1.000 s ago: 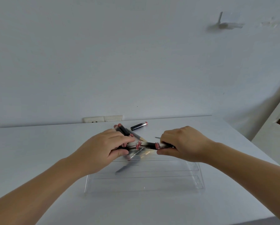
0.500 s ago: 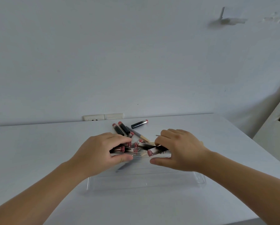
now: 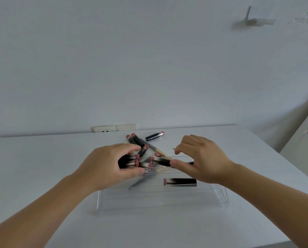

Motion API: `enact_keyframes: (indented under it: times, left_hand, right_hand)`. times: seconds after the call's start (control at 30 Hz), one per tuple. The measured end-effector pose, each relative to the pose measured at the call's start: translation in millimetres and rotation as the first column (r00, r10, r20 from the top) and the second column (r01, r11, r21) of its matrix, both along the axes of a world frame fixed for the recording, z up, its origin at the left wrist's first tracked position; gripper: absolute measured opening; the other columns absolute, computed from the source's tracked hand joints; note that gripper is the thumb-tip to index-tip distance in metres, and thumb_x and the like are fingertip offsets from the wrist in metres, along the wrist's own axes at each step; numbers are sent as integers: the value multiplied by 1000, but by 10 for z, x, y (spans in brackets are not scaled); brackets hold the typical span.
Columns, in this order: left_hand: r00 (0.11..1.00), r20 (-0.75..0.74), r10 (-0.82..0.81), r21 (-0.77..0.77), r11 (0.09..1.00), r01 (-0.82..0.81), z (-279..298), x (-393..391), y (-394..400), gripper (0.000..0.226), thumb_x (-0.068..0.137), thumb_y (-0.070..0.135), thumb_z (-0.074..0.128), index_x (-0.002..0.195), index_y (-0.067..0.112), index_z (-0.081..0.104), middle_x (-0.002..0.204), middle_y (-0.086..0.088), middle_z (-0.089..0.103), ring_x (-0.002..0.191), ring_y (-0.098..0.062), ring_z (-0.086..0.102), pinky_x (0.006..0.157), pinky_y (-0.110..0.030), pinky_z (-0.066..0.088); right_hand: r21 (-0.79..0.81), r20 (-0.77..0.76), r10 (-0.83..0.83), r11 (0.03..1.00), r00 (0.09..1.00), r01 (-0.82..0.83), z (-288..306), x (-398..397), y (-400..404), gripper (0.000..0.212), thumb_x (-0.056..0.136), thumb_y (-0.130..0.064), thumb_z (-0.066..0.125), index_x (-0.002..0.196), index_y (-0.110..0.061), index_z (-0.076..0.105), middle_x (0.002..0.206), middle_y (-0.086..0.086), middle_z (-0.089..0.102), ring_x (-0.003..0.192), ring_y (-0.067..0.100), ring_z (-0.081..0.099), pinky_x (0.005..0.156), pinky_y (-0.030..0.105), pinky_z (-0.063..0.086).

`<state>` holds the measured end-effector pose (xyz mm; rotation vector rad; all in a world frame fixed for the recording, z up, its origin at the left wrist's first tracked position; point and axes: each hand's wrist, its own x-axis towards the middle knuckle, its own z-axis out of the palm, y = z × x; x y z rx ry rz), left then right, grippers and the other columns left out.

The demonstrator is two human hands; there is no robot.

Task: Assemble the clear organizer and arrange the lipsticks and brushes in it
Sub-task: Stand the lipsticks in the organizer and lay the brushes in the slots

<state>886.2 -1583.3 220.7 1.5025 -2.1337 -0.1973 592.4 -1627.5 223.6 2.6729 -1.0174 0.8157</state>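
Several lipsticks (image 3: 146, 162), black tubes with pink ends, sit bunched over the far side of the clear organizer (image 3: 160, 199), and the step in hand looks to be laying them down inside it. To do it well, I would let them go one at a time, each lying flat and parallel to the long walls, rather than dropping the handful so they cross and pile. One lipstick (image 3: 180, 181) already lies flat in the tray, lengthwise, near the right end. The organizer is a shallow see-through tray with long thin dividers, standing on the white table (image 3: 42, 167) just before the person; its edges are hard to trace. The left hand (image 3: 106, 163) has its fingers curled round the bundle's left end, gripping it. The right hand (image 3: 201, 158) has thumb and fingers apart, the thumb touching the bundle's right end. More lipsticks (image 3: 137, 140) and a brush (image 3: 155, 149) lie loose on the table beyond the tray
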Motion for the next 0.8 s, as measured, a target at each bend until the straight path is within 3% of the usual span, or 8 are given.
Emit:
enact_keyframes:
  times: [0.07, 0.23, 0.33, 0.47, 0.63, 0.7, 0.73, 0.8]
  left_hand:
    - [1000, -9, 2, 15, 1000, -2, -5, 13, -11, 71, 67, 87, 52, 127, 52, 60, 98, 47, 57, 94, 18, 56, 81, -10, 41]
    - [998, -64, 16, 43, 999, -13, -3, 29, -20, 55, 80, 81, 41, 121, 50, 61, 101, 43, 63, 82, 0, 65, 73, -25, 50]
    - [996, -85, 6, 80, 997, 1, 21, 7, -41, 57, 80, 78, 42, 124, 46, 63, 102, 43, 63, 80, -4, 68, 76, -32, 53]
    - [986, -166, 25, 97, 995, -8, 109, 47, -135, 54, 80, 78, 41, 118, 48, 65, 99, 40, 64, 86, 5, 65, 73, -24, 50]
    - [960, -280, 24, 154, 988, 20, 202, 224, -368, 57, 83, 84, 34, 111, 48, 68, 101, 25, 71, 87, 1, 69, 79, -31, 53]
    - [968, -247, 42, 158, 988, -3, 215, 273, -589, 54, 87, 77, 35, 108, 41, 69, 102, 17, 73, 89, -2, 69, 84, -37, 54]
    - [982, -184, 44, 156, 988, -15, 211, 284, -729, 45, 92, 69, 40, 113, 40, 68, 110, 14, 73, 99, -7, 68, 92, -38, 53]
    - [996, 80, -31, 174, 985, 17, 177, 285, -1007, 38, 101, 47, 51, 137, 41, 56, 142, 12, 58, 129, -12, 53, 110, -36, 40]
  right_hand:
    - [20, 6, -16, 1000, 1000, 16, -6, 0, -30, 48, 95, -56, 46, 93, -17, 73, 84, -4, 63, 72, 17, 56, 63, 28, 41]
    - [162, -20, -146, 976, 989, 147, 151, 56, -317, 35, 96, -57, 41, 99, -33, 65, 90, -16, 55, 75, 0, 50, 63, 21, 39]
    - [344, -124, -211, 907, 970, 242, 270, 168, -683, 32, 96, -53, 49, 120, -36, 60, 111, -14, 57, 94, 4, 57, 82, 30, 49]
    - [543, -289, -113, 798, 951, 260, 255, 381, -1115, 61, 92, -56, 58, 147, -36, 42, 152, -7, 42, 133, 17, 46, 110, 40, 38]
    - [557, -480, -22, 765, 877, 324, 36, 587, -1391, 87, 83, -77, 53, 156, -40, 22, 164, -10, 22, 149, 20, 25, 119, 51, 25]
    - [551, -481, -12, 774, 877, 313, -15, 640, -1458, 77, 90, -69, 50, 155, -39, 24, 163, -7, 26, 148, 21, 28, 118, 51, 27]
    - [543, -475, -10, 783, 880, 302, -32, 662, -1476, 70, 93, -63, 51, 154, -37, 27, 162, -6, 30, 146, 22, 32, 117, 49, 29]
    - [512, -477, -6, 811, 879, 283, -53, 693, -1484, 59, 97, -52, 52, 151, -34, 36, 155, -3, 39, 138, 23, 41, 112, 44, 35]
